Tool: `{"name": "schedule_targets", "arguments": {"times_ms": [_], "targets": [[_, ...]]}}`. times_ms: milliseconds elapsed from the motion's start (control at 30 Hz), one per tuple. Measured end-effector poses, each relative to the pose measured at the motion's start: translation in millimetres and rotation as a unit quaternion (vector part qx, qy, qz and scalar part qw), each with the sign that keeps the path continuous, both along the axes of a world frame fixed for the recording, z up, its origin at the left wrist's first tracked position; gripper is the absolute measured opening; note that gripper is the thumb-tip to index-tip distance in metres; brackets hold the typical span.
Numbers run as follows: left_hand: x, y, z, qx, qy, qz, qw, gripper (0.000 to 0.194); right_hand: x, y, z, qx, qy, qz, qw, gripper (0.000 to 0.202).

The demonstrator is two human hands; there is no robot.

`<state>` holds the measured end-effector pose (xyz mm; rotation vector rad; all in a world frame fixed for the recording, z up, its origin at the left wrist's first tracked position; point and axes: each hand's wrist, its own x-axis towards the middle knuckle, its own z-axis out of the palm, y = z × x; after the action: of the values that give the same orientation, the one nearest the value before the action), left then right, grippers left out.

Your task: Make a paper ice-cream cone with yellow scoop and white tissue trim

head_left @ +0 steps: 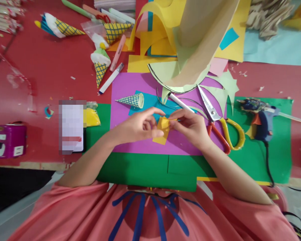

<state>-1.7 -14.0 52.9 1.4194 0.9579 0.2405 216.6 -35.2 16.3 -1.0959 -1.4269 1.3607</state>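
Note:
Over the purple sheet (130, 140), my right hand (190, 127) pinches a small folded piece of yellow paper (165, 122) between thumb and fingers. A larger yellow strip (161, 140) shows just below it. My left hand (137, 125) faces it from the other side, index finger and thumb apart, the thumb tip at the strip's left edge. A small paper cone (130, 100) with a blue grid lies on a blue piece of paper (140, 115) beyond my left hand. Scissors (213, 115) with red and yellow handles lie beside my right hand, blades pointing away.
A blue hot glue gun (264, 124) lies right on the green sheet (281, 157). Rolled cardstock (195, 36) stands behind a pale green semicircle (163, 73). Several finished cones (67, 27), markers (111, 78), a phone (74, 130) and a purple box (8, 140) occupy the left.

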Motion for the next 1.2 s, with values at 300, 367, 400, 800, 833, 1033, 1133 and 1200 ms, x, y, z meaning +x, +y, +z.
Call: {"name": "schedule_targets", "arguments": {"times_ms": [300,367,400,800,833,1033,1133,1200], "targets": [[-52.7,31.4,-14.4,0.413,0.317,0.04,0.853,0.064,2.9,6.3,-2.1,-0.03,0.054,-0.067,0.996,0.015],[-52.1,33.4,-18.9,0.403,0.312,0.039,0.86,0.046,2.4,6.2,-5.2,-0.024,0.05,-0.068,0.996,0.013],[-50.1,33.3,-19.1,0.399,0.306,0.041,0.863,0.039,2.2,6.3,-6.5,-0.02,0.048,-0.072,0.996,0.013],[-15.8,16.3,-22.9,0.398,0.168,0.065,0.9,0.038,0.2,2.6,-6.8,0.065,-0.005,-0.153,0.986,0.02],[-15.4,16.4,-27.7,0.417,0.163,0.069,0.892,0.039,-0.2,2.0,-7.8,0.071,-0.014,-0.156,0.985,0.02],[-11.3,17.3,-46.6,0.453,0.204,0.065,0.865,0.035,-1.6,2.6,-17.7,0.084,-0.049,-0.158,0.983,0.018],[-8.3,14.9,-43.8,0.429,0.199,0.07,0.878,0.03,-1.8,1.8,-18.8,0.082,-0.04,-0.164,0.982,0.016],[-7.2,13.3,-40.0,0.426,0.192,0.079,0.88,0.029,-1.8,0.1,-17.8,0.098,-0.043,-0.167,0.98,0.014]]}}
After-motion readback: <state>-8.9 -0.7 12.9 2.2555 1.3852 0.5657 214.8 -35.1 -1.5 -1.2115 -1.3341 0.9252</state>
